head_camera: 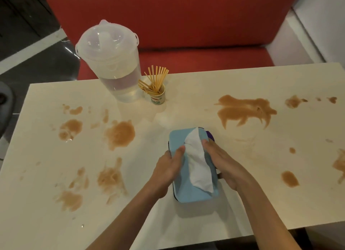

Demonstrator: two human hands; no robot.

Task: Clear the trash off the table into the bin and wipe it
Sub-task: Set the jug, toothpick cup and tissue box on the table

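Cream table [186, 93] smeared with brown spills [244, 109]. Blue tissue box [194, 192] sits near the front edge, left hand [168, 169] and right hand [224, 162] clasping its sides; white tissue [197, 162] sticking out between them.

Smooth desk, plastic, paper and wood

The cream desk [186, 93] looks smooth with a slight sheen, smeared with wet, glossy brown stains [244, 109]. On it, the pale blue tissue box [192, 193] appears matt, a soft white paper tissue [197, 164] crumpling from its top. Behind the box stand a translucent, glossy plastic jug [113, 63] and a small paper cup [158, 98] of thin wooden sticks [156, 78].
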